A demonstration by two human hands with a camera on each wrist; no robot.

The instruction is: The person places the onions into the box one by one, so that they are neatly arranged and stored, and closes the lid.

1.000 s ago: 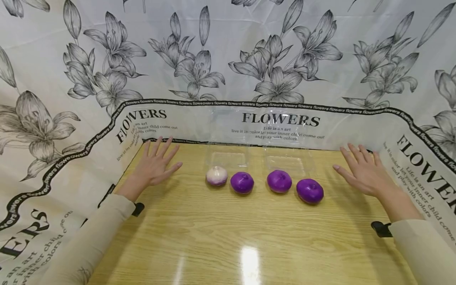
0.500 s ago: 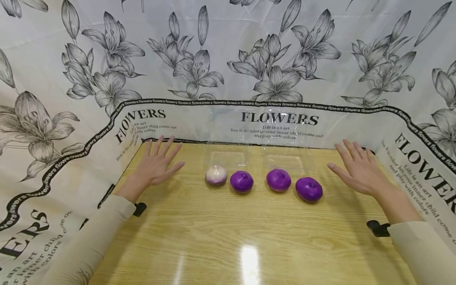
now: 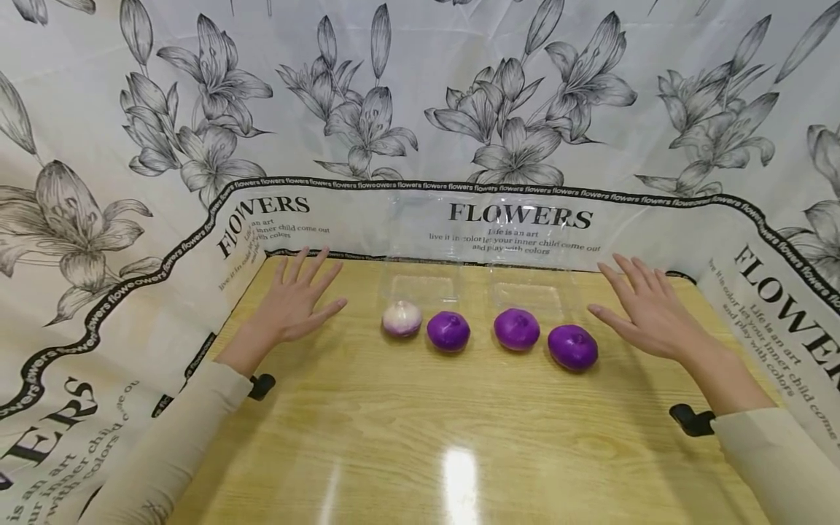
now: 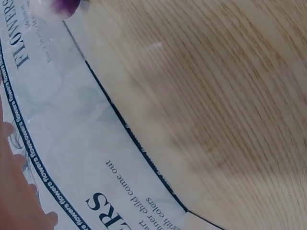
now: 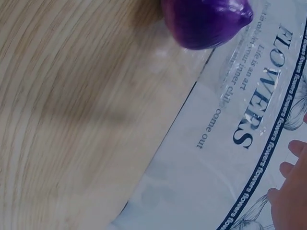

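Note:
A row of glossy round onions lies across the table in the head view. From the left come a white onion with a purple base (image 3: 402,319), a purple onion (image 3: 449,332), another purple onion (image 3: 516,329) and a last purple onion (image 3: 573,347). My left hand (image 3: 295,302) is left of the row, fingers spread, holding nothing. To the right of the row, my right hand (image 3: 656,313) is also spread with nothing in it, nearest the last onion. The right wrist view shows a purple onion (image 5: 204,21) with a pointed tip.
Two clear plastic boxes with raised lids stand behind the onions, a left box (image 3: 421,289) and a right box (image 3: 531,295). A white flower-printed cloth (image 3: 367,219) walls the wooden table (image 3: 394,423) at the back and sides.
My right hand has moved left, toward the rightmost onion. My left hand has shifted slightly to the right. The onions and boxes stay in place.

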